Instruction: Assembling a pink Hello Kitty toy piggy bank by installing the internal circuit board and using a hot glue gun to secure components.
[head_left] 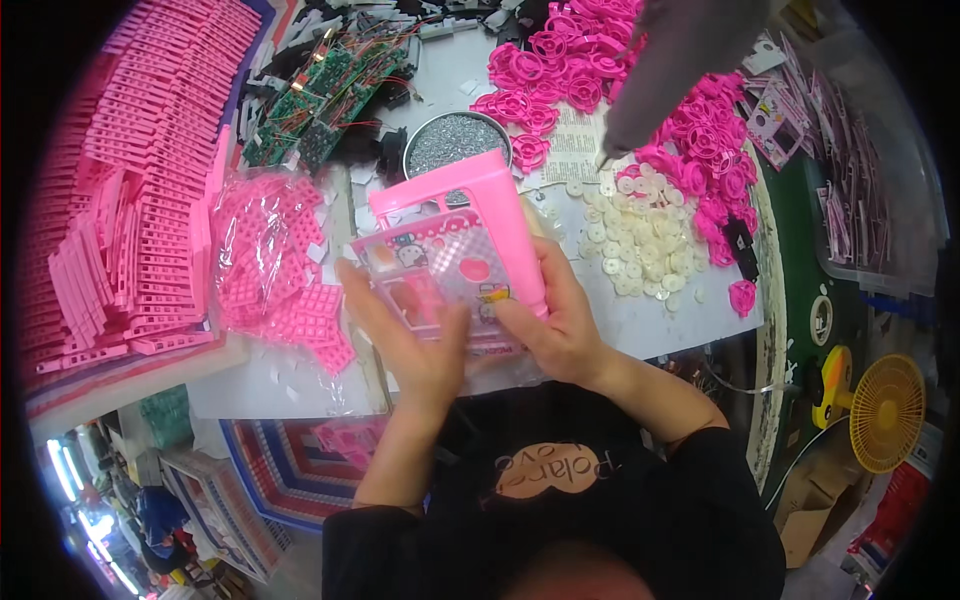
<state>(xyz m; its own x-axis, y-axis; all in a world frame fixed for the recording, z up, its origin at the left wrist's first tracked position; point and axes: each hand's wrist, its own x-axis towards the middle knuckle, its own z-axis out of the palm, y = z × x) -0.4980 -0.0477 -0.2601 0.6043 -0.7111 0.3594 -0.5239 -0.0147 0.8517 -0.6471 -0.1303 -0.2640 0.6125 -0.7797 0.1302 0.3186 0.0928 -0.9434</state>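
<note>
Close in front of me, both hands hold a pink plastic toy housing tilted over the table edge. A glossy printed sheet with cartoon pictures and a pink dotted border lies across its front. My left hand grips the sheet's left and lower edge, fingers partly behind it. My right hand wraps around the housing's right side, its thumb pressed on the sheet's lower right corner. Whether the sheet is stuck down, I cannot tell. Just beyond the housing stands a round metal tin of small silver screws.
Stacked pink plastic parts fill the left, beside bagged pink button pads. Green circuit boards lie at the back. Pink ring parts and cream discs cover the right. A dark tool hangs overhead; a yellow fan stands right.
</note>
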